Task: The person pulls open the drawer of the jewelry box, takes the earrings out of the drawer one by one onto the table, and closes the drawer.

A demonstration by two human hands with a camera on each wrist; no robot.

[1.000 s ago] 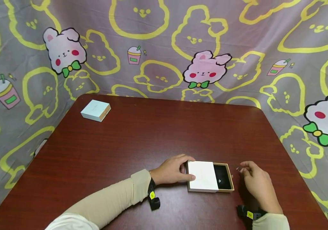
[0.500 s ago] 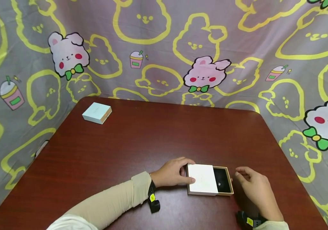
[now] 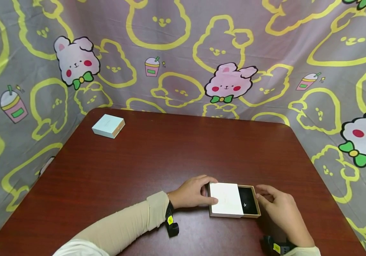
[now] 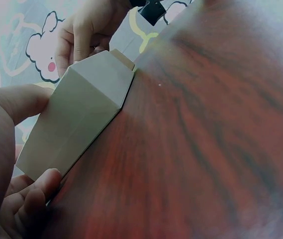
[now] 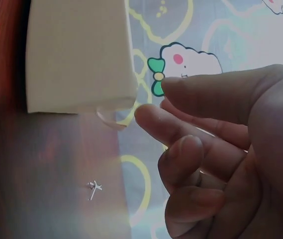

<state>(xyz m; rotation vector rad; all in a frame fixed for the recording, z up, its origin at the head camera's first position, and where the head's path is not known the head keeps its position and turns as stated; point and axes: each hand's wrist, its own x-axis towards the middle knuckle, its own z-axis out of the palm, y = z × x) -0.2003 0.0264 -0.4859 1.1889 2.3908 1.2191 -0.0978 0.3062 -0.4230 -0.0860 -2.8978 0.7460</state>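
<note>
A small white jewelry box [image 3: 226, 199] lies on the table, its drawer [image 3: 250, 215] partly slid out to the right. On the drawer's black lining sits a tiny silver star stud [image 3: 245, 204]. My left hand [image 3: 191, 193] grips the left end of the white sleeve, thumb in front and fingers behind. My right hand [image 3: 280, 204] is at the drawer's right end, fingers loosely bent. In the right wrist view its thumb and fingertips stand apart, beside the ribbon pull tab [image 5: 112, 119]. Another silver star stud [image 5: 95, 188] appears on the table near this hand; the head view hides it.
A second, pale box [image 3: 108, 126] is at the far left corner of the brown table [image 3: 170, 153]. A grey cloth [image 3: 183, 53] with cartoon rabbits hangs behind the table and at both sides.
A stud showed at my right fingertips one second ago and is now out of the head view. My right hand has moved left to the drawer's end. My left hand and the box stay put.
</note>
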